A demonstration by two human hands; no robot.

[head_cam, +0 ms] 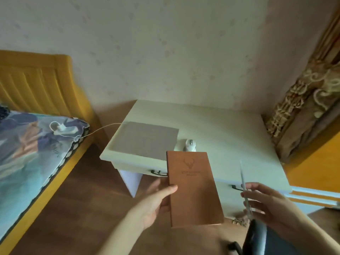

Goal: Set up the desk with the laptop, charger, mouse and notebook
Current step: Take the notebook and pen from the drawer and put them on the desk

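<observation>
My left hand [156,203] grips a brown notebook [193,188] with a stag emblem, held in the air in front of the desk's front edge. My right hand [266,205] holds a thin pen [243,179] pointing up, to the right of the notebook. On the white desk [230,133] a closed grey laptop [147,138] lies at the left end. A white mouse [189,144] sits just right of the laptop, its near end hidden by the notebook. A white charger [65,130] rests on the bed, and its cable [103,128] runs to the laptop's back left corner.
A bed with a patterned cover [29,144] and a yellow frame stands at the left. A patterned curtain [309,100] hangs at the right of the desk. A dark chair [257,240] is at the bottom right. The desk front has drawer handles [158,173].
</observation>
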